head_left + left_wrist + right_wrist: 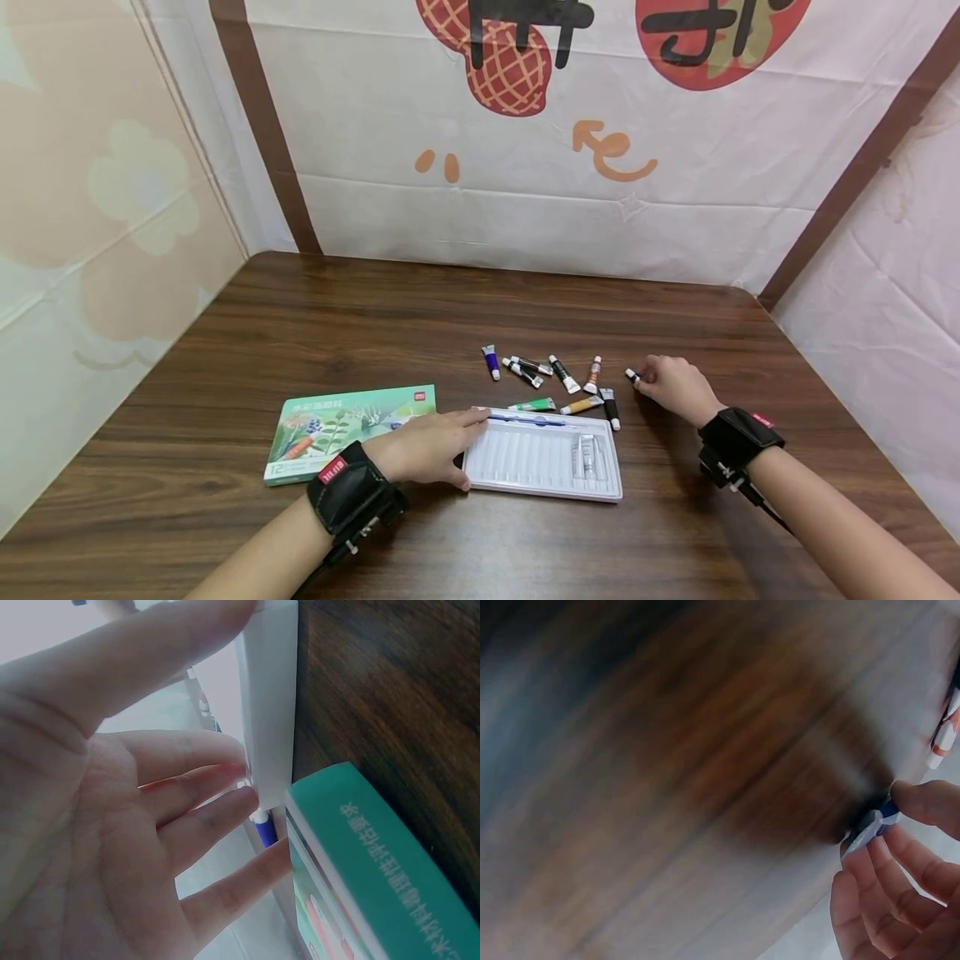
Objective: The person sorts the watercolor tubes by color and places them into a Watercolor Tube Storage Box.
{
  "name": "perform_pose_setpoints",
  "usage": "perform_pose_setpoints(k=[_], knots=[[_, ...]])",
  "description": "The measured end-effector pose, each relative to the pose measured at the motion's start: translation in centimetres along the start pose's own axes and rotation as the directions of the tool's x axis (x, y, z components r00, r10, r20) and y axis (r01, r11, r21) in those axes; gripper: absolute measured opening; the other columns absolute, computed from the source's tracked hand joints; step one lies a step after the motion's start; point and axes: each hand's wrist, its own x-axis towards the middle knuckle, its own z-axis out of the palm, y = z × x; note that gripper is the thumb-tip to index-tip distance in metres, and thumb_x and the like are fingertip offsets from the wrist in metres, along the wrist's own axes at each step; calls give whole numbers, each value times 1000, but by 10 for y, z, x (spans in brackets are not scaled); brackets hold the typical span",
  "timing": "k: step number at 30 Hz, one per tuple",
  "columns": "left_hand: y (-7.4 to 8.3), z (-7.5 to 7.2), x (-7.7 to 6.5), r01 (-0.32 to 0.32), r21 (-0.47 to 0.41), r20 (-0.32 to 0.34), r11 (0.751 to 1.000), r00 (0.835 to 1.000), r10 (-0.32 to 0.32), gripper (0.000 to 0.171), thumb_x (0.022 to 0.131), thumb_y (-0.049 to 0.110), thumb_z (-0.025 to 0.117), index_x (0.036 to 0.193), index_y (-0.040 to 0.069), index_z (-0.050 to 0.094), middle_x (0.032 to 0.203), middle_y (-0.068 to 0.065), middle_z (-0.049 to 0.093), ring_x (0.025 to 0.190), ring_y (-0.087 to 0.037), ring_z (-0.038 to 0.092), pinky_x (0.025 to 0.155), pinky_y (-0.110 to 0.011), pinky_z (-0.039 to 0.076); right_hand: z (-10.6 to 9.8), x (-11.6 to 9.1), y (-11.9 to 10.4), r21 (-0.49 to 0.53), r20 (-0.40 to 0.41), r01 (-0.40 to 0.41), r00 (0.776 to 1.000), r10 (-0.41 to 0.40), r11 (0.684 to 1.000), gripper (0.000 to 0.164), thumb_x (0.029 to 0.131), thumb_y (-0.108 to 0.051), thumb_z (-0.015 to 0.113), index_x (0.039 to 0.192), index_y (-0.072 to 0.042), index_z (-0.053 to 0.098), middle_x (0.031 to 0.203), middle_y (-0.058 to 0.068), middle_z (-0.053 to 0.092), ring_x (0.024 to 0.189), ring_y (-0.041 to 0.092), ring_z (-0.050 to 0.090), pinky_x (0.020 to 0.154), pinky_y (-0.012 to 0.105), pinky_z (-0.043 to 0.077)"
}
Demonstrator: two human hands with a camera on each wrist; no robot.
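Observation:
A white plastic tray [517,454] with narrow slots holds a blue-handled paintbrush [525,420] along its far side and a few pale tubes [588,456] at its right end. My left hand [438,446] rests at the tray's left edge, with extended fingers and the thumb against its side wall [271,697]. Right of the tray, my right hand [675,387] pinches a small paint tube [874,827] between thumb and fingers; blue shows on it, and its white cap points away to the left in the head view. The fingers hide part of that tube.
Left of the tray lies a green paint box [337,425], partly behind my left hand. Several paint tubes are scattered beyond the tray, including a purple one [491,362], a green one [534,405], a yellow one [581,405] and a black one [611,408].

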Motion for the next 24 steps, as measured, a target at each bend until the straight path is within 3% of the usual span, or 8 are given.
perform_pose_setpoints(k=[5,9,11,12,17,19,21,24], knots=[[0,0,0,3,1,-2,1000,1000,-3,76,79,33,72,139,0,38,145,-11,31,131,-22,30,102,-40,30,-6,3,-20,-30,-40,135,990,-136,990,8,79,-10,69,85,-5,65,72,-2,58,62,13,55,54,35,45],[0,1,0,-7,6,-13,1000,1000,7,76,79,33,72,138,0,38,145,-11,31,130,-23,31,101,-39,31,-13,-2,-49,-70,-79,316,944,-321,946,12,77,-9,72,88,-8,67,80,-1,61,70,14,59,61,36,46],[0,1,0,-12,8,-22,1000,1000,13,76,79,32,73,138,-1,38,145,-12,31,130,-23,31,101,-39,31,-14,-6,-64,-108,-89,433,892,-443,895,14,76,-9,73,89,-10,68,83,-1,62,73,14,60,64,36,45],[-1,1,-1,-16,10,-25,1000,1000,16,76,79,32,73,138,-2,38,145,-12,31,130,-23,31,100,-39,32,-15,-9,-70,-130,-92,497,856,-510,858,15,76,-9,73,90,-10,68,84,-2,62,75,14,60,66,36,44],[0,1,-1,-21,11,-28,1000,999,21,76,79,32,73,137,-3,38,145,-12,30,130,-23,31,100,-39,31,-11,-21,-91,-236,-39,761,614,-789,604,15,77,-11,70,92,-14,68,88,-4,62,84,14,57,78,35,43],[0,0,-1,-17,10,-25,1000,1000,17,76,79,31,73,137,-3,38,145,-12,30,130,-23,31,101,-39,31,-9,-25,-94,-245,5,817,540,-842,522,16,77,-10,68,93,-14,68,91,-4,62,88,14,57,82,35,42],[0,0,-1,-13,7,-22,1000,1000,13,76,79,31,73,137,-3,39,145,-12,30,130,-23,31,101,-39,31,-8,-30,-96,-243,51,845,501,-864,476,17,77,-8,68,93,-15,68,93,-4,62,91,14,56,85,33,42],[1,0,-1,-8,2,-18,1000,1000,8,76,79,31,73,137,-3,39,146,-11,30,130,-23,30,101,-39,31,-6,-36,-99,-234,117,862,484,-867,450,25,75,0,68,95,-15,67,96,-4,61,95,12,55,88,32,41]])
